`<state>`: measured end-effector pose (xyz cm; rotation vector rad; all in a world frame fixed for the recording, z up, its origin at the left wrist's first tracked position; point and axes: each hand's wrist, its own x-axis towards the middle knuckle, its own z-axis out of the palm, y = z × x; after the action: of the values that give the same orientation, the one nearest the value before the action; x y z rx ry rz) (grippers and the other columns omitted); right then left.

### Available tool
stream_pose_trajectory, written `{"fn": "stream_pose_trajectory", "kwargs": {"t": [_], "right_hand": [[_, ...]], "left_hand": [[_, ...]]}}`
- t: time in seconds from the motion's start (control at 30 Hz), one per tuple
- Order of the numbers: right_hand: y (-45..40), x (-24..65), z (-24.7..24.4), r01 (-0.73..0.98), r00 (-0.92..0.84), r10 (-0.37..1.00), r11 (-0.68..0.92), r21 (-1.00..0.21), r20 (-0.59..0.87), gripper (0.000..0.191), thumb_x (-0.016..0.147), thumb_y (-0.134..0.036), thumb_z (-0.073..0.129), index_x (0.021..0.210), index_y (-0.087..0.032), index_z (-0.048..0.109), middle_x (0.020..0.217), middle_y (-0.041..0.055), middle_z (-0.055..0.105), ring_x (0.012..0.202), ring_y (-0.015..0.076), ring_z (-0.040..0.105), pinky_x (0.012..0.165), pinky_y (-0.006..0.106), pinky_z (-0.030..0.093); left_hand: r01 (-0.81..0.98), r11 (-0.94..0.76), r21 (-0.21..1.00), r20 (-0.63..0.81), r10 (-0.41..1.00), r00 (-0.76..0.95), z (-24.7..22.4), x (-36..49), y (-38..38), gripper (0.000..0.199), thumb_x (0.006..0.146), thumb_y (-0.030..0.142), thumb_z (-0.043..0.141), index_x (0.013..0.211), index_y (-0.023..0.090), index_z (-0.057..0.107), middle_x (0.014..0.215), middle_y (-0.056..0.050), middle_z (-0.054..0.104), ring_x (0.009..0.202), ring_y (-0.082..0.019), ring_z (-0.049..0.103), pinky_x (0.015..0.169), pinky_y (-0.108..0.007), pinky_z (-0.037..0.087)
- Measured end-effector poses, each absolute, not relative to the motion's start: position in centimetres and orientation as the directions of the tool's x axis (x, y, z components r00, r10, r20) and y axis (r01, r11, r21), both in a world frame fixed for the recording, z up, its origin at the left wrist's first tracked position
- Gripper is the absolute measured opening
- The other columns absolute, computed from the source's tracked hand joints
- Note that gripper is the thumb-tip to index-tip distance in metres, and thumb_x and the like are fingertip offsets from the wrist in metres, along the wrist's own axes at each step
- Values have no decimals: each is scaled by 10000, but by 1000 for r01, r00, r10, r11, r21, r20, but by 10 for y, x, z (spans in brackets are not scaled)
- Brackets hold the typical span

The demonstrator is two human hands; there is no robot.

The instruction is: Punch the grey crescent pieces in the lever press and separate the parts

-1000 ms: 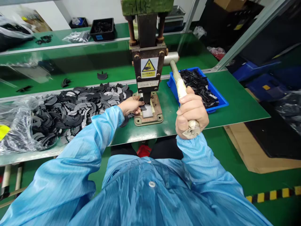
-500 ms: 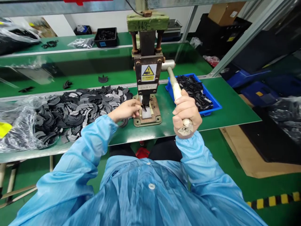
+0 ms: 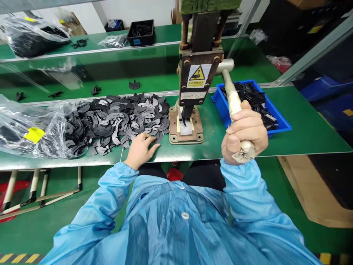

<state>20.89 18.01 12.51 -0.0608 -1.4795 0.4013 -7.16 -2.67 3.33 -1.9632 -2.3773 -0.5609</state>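
The right hand [image 3: 245,135] has its fingers closed around the lever [image 3: 231,92] of the press [image 3: 199,79]. The left hand [image 3: 140,150] rests at the near edge of the pile [image 3: 118,119] of curved dark pieces, fingers loosely spread; whether they touch a piece is unclear. One dark piece [image 3: 184,122] sits under the press, above its base [image 3: 174,127].

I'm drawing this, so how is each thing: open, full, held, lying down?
Right hand: closed around the lever
Lever: held, slanting
Left hand: open, thumb apart
Curved pieces: heaped loosely
Blue bin: open, holding black parts
Nearest bag: crumpled, lying down
Press: standing upright
Black bin: open, dark things inside
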Motion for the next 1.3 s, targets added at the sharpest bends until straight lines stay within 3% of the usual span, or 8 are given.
{"fn": "stream_pose_trajectory", "kwargs": {"t": [0.23, 0.43, 0.6, 0.73, 0.87, 0.97, 1.1, 1.3], "right_hand": [[181, 213, 125, -206, 2, 294, 935, -287, 956, 357, 929, -423, 751, 729, -226, 532, 754, -59, 642, 972, 166, 711, 1205, 728, 559], [180, 212, 125, -202, 16, 302, 935, -293, 953, 389, 939, -450, 740, 723, -222, 512, 749, -66, 629, 969, 157, 702, 1212, 719, 557], [181, 214, 124, -196, -9, 283, 940, -280, 959, 331, 939, -421, 740, 750, -240, 537, 754, -53, 635, 970, 178, 710, 1188, 710, 568], [181, 215, 124, -206, -7, 282, 939, -277, 959, 307, 929, -409, 747, 757, -248, 550, 746, -38, 630, 963, 197, 708, 1182, 723, 565], [180, 215, 125, -201, -17, 284, 938, -282, 959, 275, 929, -384, 742, 773, -249, 560, 758, -37, 629, 965, 196, 700, 1193, 738, 552], [180, 213, 126, -204, -9, 289, 937, -285, 957, 289, 931, -408, 744, 777, -246, 561, 752, -36, 619, 964, 193, 697, 1198, 733, 549], [180, 211, 125, -210, 23, 286, 938, -275, 958, 317, 926, -412, 744, 754, -239, 542, 731, -39, 605, 950, 181, 695, 1192, 713, 558], [180, 212, 127, -181, 13, 284, 944, -277, 959, 326, 914, -423, 745, 738, -239, 543, 730, -43, 628, 948, 181, 701, 1183, 713, 572]], "left_hand": [[977, 51, 208, 211, 973, -95, 27, -42, -48, 416, 1086, 564, 578, 1199, 194, 731, 1364, -163, 741, 1195, -335, 674, 962, -478, 486], [984, 107, 144, 232, 963, -139, 31, -30, -43, 822, 944, 780, 666, 1461, 141, 622, 1512, -238, 646, 1290, -414, 629, 1008, -532, 471], [984, -25, 179, 150, 989, -3, 30, -24, -49, 536, 1019, 631, 651, 1316, 187, 696, 1344, -208, 716, 1204, -394, 662, 949, -543, 523], [956, -94, 279, 127, 990, 61, 29, -26, -67, 229, 1088, 393, 571, 1166, 234, 717, 1251, -183, 731, 1128, -359, 693, 959, -543, 578], [891, -59, 451, 118, 993, 6, 36, -36, -74, 274, 1108, 293, 484, 1289, 258, 687, 1209, -157, 744, 1114, -314, 726, 988, -502, 605], [773, 72, 630, 105, 979, -176, 48, -47, -61, 314, 1087, 373, 549, 1350, 256, 673, 1179, -136, 761, 1101, -294, 740, 976, -467, 613], [398, 199, 896, -48, 932, -358, 63, -58, -19, 386, 977, 591, 712, 1073, 217, 705, 948, -73, 774, 870, -221, 744, 808, -352, 605], [185, 173, 967, -79, 901, -426, 67, -60, 67, 438, 855, 577, 856, 920, 215, 617, 655, 44, 620, 573, -113, 585, 545, -219, 433]]}}
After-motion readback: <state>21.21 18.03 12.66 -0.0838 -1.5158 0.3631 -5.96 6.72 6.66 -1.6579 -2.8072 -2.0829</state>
